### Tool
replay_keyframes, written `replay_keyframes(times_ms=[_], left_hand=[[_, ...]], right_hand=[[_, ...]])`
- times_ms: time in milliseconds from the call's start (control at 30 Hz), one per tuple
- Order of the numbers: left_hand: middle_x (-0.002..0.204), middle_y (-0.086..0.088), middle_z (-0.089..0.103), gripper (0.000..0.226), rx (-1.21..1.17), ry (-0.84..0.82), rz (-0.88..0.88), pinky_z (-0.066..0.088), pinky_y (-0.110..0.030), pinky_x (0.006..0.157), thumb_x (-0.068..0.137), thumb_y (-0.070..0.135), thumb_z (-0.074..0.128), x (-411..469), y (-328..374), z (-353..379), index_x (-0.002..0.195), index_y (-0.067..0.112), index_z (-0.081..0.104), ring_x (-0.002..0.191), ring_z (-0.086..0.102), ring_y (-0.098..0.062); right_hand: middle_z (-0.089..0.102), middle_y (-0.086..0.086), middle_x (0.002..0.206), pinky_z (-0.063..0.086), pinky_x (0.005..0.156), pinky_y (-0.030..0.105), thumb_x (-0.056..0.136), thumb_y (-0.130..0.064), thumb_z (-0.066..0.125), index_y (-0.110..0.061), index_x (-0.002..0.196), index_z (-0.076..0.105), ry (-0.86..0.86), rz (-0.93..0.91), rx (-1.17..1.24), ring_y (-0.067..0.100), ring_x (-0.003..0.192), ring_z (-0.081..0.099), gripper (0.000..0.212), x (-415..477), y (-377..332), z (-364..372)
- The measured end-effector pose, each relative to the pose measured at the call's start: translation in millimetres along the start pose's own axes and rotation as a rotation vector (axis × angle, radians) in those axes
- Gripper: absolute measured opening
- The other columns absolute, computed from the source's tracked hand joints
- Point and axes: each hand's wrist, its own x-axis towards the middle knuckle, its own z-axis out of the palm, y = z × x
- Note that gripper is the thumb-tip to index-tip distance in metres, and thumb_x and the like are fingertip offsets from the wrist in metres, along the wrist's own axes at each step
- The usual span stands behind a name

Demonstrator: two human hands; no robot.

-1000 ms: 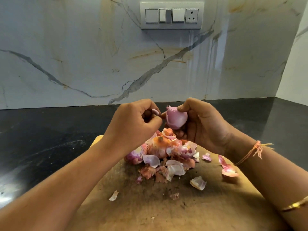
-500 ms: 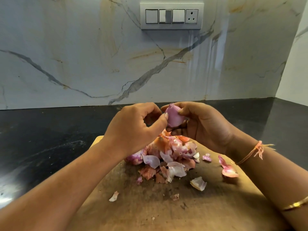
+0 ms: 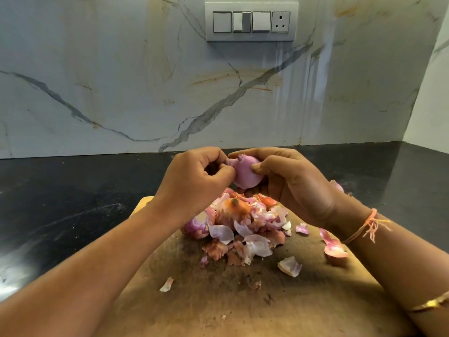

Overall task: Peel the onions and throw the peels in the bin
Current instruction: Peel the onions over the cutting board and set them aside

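Observation:
My right hand [image 3: 294,183] cradles a small pink peeled onion [image 3: 245,175] above a wooden chopping board [image 3: 218,300]. My left hand [image 3: 194,181] pinches at the onion's left end with thumb and fingertips. Below both hands lies a pile of pink and orange onion peels [image 3: 245,227] on the board. Another onion [image 3: 195,226], partly skinned, sits at the pile's left edge under my left wrist. No bin is in view.
Loose peel scraps [image 3: 290,266] lie scattered on the board, one large piece [image 3: 334,249] by my right wrist. The board rests on a black stone counter [image 3: 60,203]. A marble wall with a switch panel [image 3: 251,21] stands behind.
The onion has turned in my right hand, its tip now pointing left. My left fingers have closed onto that end.

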Motion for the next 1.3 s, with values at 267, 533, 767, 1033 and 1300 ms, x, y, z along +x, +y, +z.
replay_keyframes(times_ms=[267,533,767,1033,1300], left_hand=[[0.06,-0.007,0.061,0.021,-0.099,0.008,-0.085,0.039,-0.014,0.045,0.088,0.016,0.056,1,6,1,0.072,0.007,0.067,0.051,0.049,-0.006],[0.065,-0.003,0.065,0.02,0.08,0.116,-0.015,0.049,-0.025,0.051,0.092,0.016,0.057,7,-10,-11,0.076,0.012,0.068,0.06,0.058,-0.015],[0.06,0.009,0.064,0.033,0.122,-0.08,0.05,0.039,-0.015,0.045,0.085,0.043,0.051,1,0,-4,0.075,0.02,0.074,0.057,0.056,-0.009],[0.063,0.02,0.06,0.026,0.125,-0.059,0.087,0.037,-0.009,0.048,0.08,0.045,0.053,1,1,-4,0.077,0.025,0.069,0.062,0.056,-0.001],[0.064,0.015,0.057,0.025,0.292,0.038,0.171,0.036,-0.019,0.052,0.076,0.04,0.054,1,3,-4,0.074,0.02,0.069,0.061,0.053,-0.006]], right_hand=[[0.064,0.021,0.105,0.053,0.069,0.028,0.078,-0.019,0.042,-0.005,0.112,0.061,-0.021,0.006,0.135,0.025,0.077,0.06,0.041,1,4,-3],[0.06,0.013,0.088,0.047,0.052,0.02,0.089,-0.015,0.034,-0.001,0.106,0.055,0.074,0.03,0.257,0.011,0.062,0.06,0.031,-1,-5,-8],[0.063,0.013,0.094,0.042,0.061,0.024,0.095,-0.022,0.042,-0.013,0.1,0.064,0.172,0.094,0.023,0.016,0.069,0.049,0.025,-2,-2,-9],[0.06,0.021,0.121,0.054,0.088,0.035,0.097,-0.012,0.041,-0.008,0.121,0.058,0.055,0.1,0.014,0.025,0.093,0.064,0.03,-1,-3,-4],[0.065,0.017,0.117,0.054,0.092,0.041,0.075,-0.026,0.057,-0.009,0.118,0.06,0.057,-0.007,-0.148,0.031,0.107,0.064,0.046,-2,-1,0]])
